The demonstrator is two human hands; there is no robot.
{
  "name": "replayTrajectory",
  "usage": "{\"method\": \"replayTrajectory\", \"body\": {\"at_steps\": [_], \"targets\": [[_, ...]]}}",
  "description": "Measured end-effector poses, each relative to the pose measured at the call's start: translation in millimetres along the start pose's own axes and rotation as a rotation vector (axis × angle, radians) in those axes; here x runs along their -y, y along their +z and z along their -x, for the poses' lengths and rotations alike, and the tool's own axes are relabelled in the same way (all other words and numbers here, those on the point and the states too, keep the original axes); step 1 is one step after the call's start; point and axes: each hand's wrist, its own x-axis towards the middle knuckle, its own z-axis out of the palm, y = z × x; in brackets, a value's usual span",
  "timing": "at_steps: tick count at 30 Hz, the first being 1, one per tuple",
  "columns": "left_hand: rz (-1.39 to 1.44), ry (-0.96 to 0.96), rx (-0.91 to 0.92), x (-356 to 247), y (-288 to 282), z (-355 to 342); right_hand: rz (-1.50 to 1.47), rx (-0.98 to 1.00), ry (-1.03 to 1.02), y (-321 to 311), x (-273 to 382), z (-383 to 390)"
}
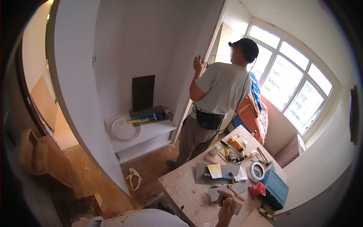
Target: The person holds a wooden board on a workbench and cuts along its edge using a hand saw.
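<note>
My right hand (226, 206) is raised at the near edge of the workbench (172, 181). Its fingers are loosely bent and apart, with nothing visible in them. Behind it lie a grey flat sheet (214, 194) and a thin wooden stick (236, 192). At the lower edge, a small blurred patch of skin appears to be my left hand (112, 212); its fingers cannot be made out. Farther up the bench, a hammer (223, 176) with a blue-and-black handle and a yellow-stained white card (214, 171) rest on a dark grey board (201, 175).
Another person (223, 87) stands at the cabinet's side panel (206, 41), hands raised against it. The bench carries an orange drill (236, 142), a tape roll (256, 171), a red bag (257, 190) and a teal toolbox (275, 188). A coiled white hose (113, 130) lies inside the cabinet.
</note>
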Motion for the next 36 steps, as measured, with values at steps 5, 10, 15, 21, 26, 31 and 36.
{"method": "replayTrajectory", "body": {"at_steps": [5, 10, 15, 21, 26, 31, 36], "targets": [[0.054, -0.104, -0.042, -7, -21, 41, -0.019, -0.008, 0.020, -14, -19, 2], [0.076, -0.142, -0.101, -4, -35, 69, -0.112, -0.050, 0.043, -26, -37, 9], [0.082, -0.183, -0.134, 13, -24, 97, -0.183, -0.051, 0.068, -34, -51, 13], [0.076, -0.229, -0.146, 10, -21, 152, -0.218, 0.003, 0.140, -52, -67, 20], [0.082, -0.250, -0.120, 21, 0, 170, -0.146, -0.042, 0.129, -42, -57, 17], [0.133, -0.211, -0.087, 14, 19, 148, 0.007, 0.001, 0.101, -44, -43, 31], [0.160, -0.035, -0.090, -3, 13, 78, 0.152, -0.080, 0.105, -44, -10, 68]]}}
